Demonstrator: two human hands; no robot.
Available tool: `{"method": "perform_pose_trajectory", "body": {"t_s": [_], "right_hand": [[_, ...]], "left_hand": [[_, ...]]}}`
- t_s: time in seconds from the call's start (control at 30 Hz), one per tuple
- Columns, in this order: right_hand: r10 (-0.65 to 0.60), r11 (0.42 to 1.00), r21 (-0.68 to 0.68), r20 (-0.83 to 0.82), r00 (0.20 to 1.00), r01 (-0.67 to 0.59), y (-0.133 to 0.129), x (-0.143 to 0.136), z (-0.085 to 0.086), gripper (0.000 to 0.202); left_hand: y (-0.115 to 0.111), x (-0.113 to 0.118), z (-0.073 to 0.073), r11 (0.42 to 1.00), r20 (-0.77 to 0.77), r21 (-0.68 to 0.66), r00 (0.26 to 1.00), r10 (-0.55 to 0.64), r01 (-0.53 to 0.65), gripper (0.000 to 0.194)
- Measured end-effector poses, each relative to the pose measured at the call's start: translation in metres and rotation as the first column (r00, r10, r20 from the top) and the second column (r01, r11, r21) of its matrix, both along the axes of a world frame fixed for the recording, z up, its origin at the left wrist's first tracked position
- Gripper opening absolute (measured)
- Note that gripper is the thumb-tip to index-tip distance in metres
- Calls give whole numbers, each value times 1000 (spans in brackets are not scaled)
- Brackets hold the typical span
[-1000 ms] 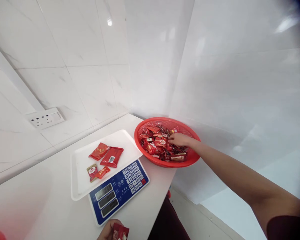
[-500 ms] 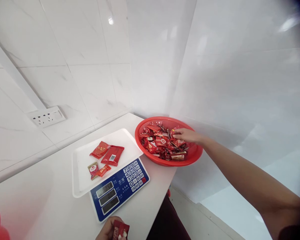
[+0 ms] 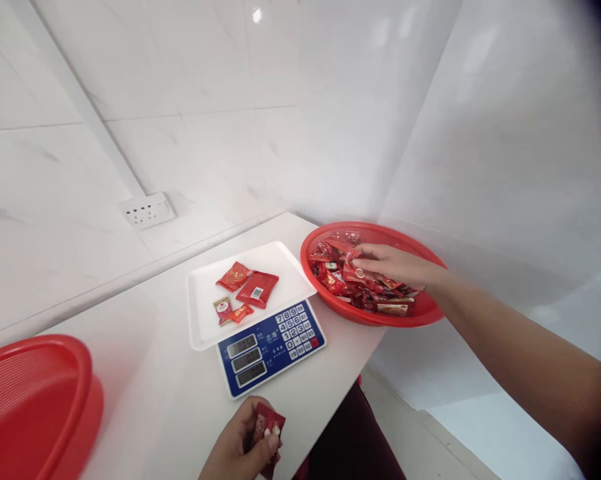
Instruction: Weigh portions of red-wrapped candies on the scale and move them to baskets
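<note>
My left hand (image 3: 243, 443) is closed on a dark red packet (image 3: 268, 427), just in front of the blue and white scale (image 3: 273, 347). Over the red basket (image 3: 430, 313) at the right, my right hand (image 3: 390, 263) pinches a red packet (image 3: 353, 267) between thumb and fingers, above a pile of wrapped red sweets (image 3: 335, 281). On the scale's white tray (image 3: 203, 327) lie two larger red packets, one of them with a barcode (image 3: 258, 291), and two smaller wrapped pieces, one of them orange-red (image 3: 241, 313).
A second red basket (image 3: 83, 400) stands on the white table (image 3: 170, 400) at the lower left. A socket panel (image 3: 147, 211) is on the tiled wall behind. The table's right edge runs down beside dark clothing (image 3: 360, 440) and the floor.
The view has shifted left, showing more of the left basket. My right hand has closed on a red packet in the right basket. More of my left hand shows, still holding its packet.
</note>
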State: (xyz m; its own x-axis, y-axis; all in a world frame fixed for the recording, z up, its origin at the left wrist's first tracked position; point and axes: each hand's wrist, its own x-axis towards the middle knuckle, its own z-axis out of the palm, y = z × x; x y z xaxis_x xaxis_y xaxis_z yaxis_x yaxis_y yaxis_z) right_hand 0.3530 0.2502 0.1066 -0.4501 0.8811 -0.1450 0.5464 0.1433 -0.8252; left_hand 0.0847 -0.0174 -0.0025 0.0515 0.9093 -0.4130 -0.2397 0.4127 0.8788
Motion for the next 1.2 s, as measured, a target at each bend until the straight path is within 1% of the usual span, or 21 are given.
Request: {"method": "perform_pose_trajectory", "body": {"t_s": [0.07, 0.13, 0.17, 0.23, 0.33, 0.4, 0.43, 0.47, 0.53, 0.6, 0.67, 0.7, 0.77, 0.83, 0.87, 0.97, 1.07, 1.1, 1.13, 1.2], "right_hand": [[96, 988, 114, 92, 991, -106, -11, -32, 4, 23], [216, 943, 219, 176, 960, -252, -22, -70, 2, 18], [282, 913, 247, 190, 940, -324, -27, -89, -1, 17], [356, 874, 263, 227, 907, -409, -35, -126, -9, 21], [397, 845, 297, 208, 894, -445, -40, -169, -17, 27], [407, 835, 322, 187, 894, -447, -42, -185, -16, 32], [401, 833, 338, 176, 899, -438, -43, -188, -15, 35], [390, 835, 354, 161, 907, -422, -44, -188, -13, 37], [360, 846, 377, 120, 925, -378, -47, -178, -9, 38], [330, 867, 371, 73, 941, -332, -53, -159, -9, 36], [299, 897, 330, 40, 953, -295, -62, -134, -14, 35], [286, 915, 288, 31, 958, -283, -69, -121, -18, 36], [325, 932, 179, -21, 946, -316, -86, -97, -32, 39], [314, 949, 11, -67, 947, -314, -106, -79, -51, 42], [319, 944, -60, -92, 943, -326, -117, -73, -61, 44], [343, 902, -200, -206, 917, -382, -150, -67, -84, 53], [333, 847, -317, -306, 892, -426, -174, -74, -94, 62], [327, 835, -342, -322, 888, -431, -180, -78, -94, 60], [319, 831, -355, -326, 890, -428, -184, -82, -94, 53], [305, 840, -363, -301, 904, -404, -188, -87, -93, 35]], "left_hand": [[-1, 1, 3, 999, -38, 33, 999, -14, 15, 44], [-3, 2, 5, 999, -48, 46, 999, -20, 22, 42], [-4, 2, 5, 998, -46, 50, 999, -22, 24, 42], [-7, 2, 6, 998, -45, 53, 999, -22, 25, 42], [-12, 0, 7, 998, -51, 59, 999, -9, 12, 42], [-15, -2, 7, 998, -56, 56, 998, 4, -1, 42], [-16, -4, 7, 999, -59, 52, 998, 12, -9, 42], [-18, -4, 7, 999, -61, 45, 998, 20, -17, 41], [-19, -6, 6, 999, -57, 41, 998, 28, -26, 41], [-20, -6, 4, 999, -38, 44, 999, 27, -26, 40], [-19, -4, 2, 999, -5, 43, 1000, 31, -31, 40], [-17, -2, 2, 998, 11, 44, 999, 36, -36, 40], [-14, 2, 3, 999, 49, 36, 998, 37, -39, 42], [-10, 8, 7, 999, 64, 37, 998, 5, -7, 40], [-8, 11, 9, 999, 52, 42, 999, -18, 16, 38], [-2, 23, 14, 993, -38, 70, 995, -88, 90, 28], [1, 34, 14, 993, -130, 70, 988, -82, 91, 34], [2, 37, 13, 995, -147, 65, 987, -66, 76, 36], [2, 40, 12, 996, -147, 61, 988, -49, 58, 37], [1, 43, 11, 998, -78, 60, 997, -29, 33, 37]]}}
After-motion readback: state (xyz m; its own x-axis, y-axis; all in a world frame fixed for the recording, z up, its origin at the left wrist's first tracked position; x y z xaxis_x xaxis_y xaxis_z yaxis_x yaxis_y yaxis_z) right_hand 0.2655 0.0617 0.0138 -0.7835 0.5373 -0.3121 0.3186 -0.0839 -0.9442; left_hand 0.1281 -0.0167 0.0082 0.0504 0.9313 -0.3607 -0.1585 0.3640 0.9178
